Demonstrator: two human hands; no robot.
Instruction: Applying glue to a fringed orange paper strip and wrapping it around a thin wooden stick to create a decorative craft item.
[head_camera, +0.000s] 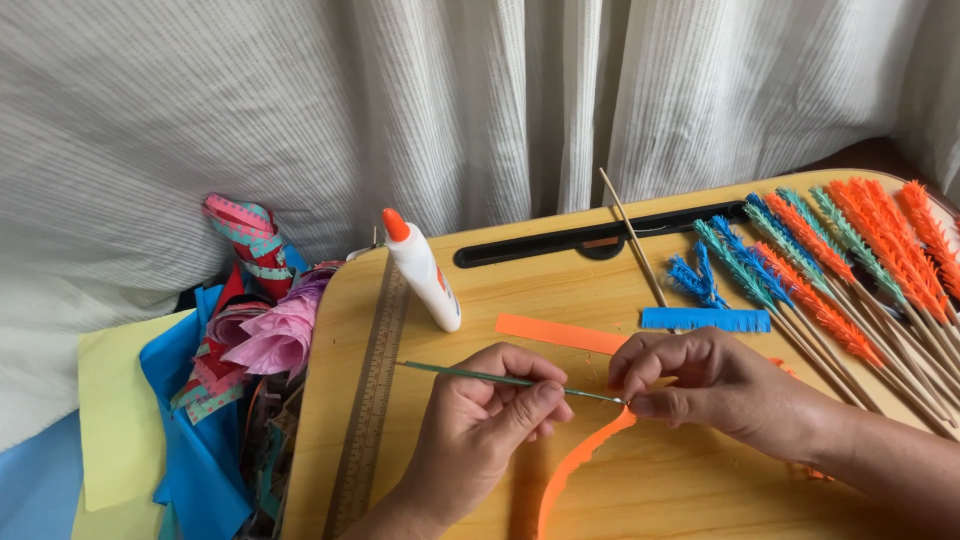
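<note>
My left hand (490, 420) grips a thin green-wrapped stick (470, 375) that lies almost level across a wooden lap table (640, 480). My right hand (700, 380) pinches the end of a fringed orange paper strip (570, 470) against the stick's right tip. The strip curves down toward the near edge. A plain orange strip (560, 333) lies flat just beyond both hands. A white glue bottle (425, 275) with an orange cap leans behind my left hand.
Several finished sticks with orange, blue and teal fringe (850, 260) lie at the right. A blue fringed strip (705, 319) and a bare stick (635, 240) rest mid-table. A ruler (370, 400) lies along the left edge. Coloured paper and ribbons (240, 340) pile left; curtain behind.
</note>
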